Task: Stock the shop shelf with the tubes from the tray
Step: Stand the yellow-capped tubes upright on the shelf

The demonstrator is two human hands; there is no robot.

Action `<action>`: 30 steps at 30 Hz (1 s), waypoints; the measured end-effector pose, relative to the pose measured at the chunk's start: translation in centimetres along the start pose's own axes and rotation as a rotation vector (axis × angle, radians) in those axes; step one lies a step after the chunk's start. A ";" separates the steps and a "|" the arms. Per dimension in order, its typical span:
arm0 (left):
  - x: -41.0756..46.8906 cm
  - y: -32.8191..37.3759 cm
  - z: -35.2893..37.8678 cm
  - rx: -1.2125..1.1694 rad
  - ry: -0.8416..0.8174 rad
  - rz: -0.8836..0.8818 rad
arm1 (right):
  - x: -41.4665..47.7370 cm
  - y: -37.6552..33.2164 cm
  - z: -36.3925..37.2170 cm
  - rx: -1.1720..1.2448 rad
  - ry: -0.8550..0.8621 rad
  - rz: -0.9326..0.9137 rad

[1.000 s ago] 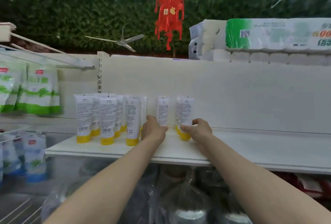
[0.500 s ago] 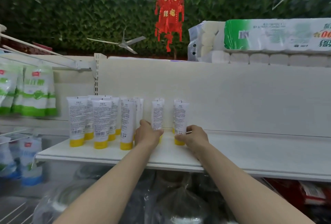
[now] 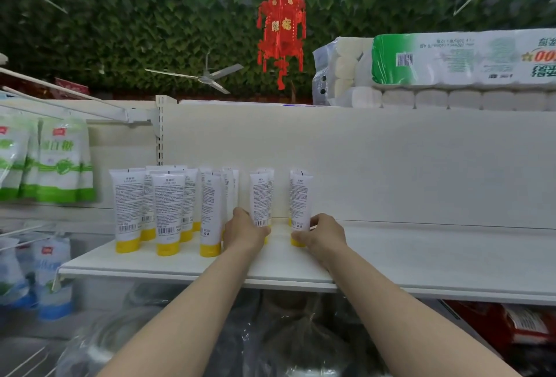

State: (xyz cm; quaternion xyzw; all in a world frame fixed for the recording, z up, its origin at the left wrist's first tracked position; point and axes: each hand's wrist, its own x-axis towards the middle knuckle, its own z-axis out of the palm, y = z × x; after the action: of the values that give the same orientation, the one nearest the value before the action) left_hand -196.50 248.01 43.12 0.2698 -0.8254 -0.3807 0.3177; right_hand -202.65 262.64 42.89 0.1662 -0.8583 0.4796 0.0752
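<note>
White plastic tubes with yellow caps stand cap-down on a cream metal shelf. We have the head view only.

Left hand: we see the back of the hand, with the fingers curled round the lower end of the barcode tube. It is a closed grip, not a flat touch. The hand hides the cap. The tube is upright, and we cannot tell whether its base is on the board.

Right hand: also a narrow grip. The thumb lies across the front of the yellow cap and the fingers wrap the far side of the rightmost tube. This tube is upright too, with its cap low at the board.

The two held tubes stand apart, with a strip of shelf between them. One more tube stands close behind each.

The group of tubes sits to the left of the left hand, several rows deep and all upright. Its nearest member is just beside the hand.

Surroundings:
- Green-and-white pouches hang at far left.
- A red lantern hangs above centre against a leaf wall.
- A ceiling fan shows to the left of the lantern.
- A wrapped pack of paper rolls lies on top of the shelf unit at right.
</note>
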 end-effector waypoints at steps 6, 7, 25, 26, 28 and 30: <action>-0.1 0.1 -0.1 -0.003 -0.007 -0.011 | 0.0 0.0 -0.1 -0.019 -0.009 -0.007; -0.1 0.1 -0.1 -0.005 -0.009 -0.010 | 0.1 0.0 -0.1 -0.019 -0.008 -0.006; 0.6 -0.4 0.4 -0.028 -0.022 0.003 | 0.2 0.2 0.2 -0.038 0.003 -0.002; 0.7 -0.4 0.5 -0.033 -0.022 0.005 | 0.3 0.2 0.2 -0.040 0.006 -0.003; 0.8 -0.4 0.5 -0.044 -0.026 0.004 | 0.3 0.3 0.3 -0.046 0.015 -0.004; 0.8 -0.3 0.5 -0.046 -0.029 0.001 | 0.3 0.3 0.3 -0.057 0.022 -0.011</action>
State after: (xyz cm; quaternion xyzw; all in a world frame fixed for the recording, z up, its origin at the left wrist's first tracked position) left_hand -197.30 247.52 42.87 0.2562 -0.8211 -0.4034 0.3120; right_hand -203.08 262.46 42.56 0.1633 -0.8698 0.4565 0.0921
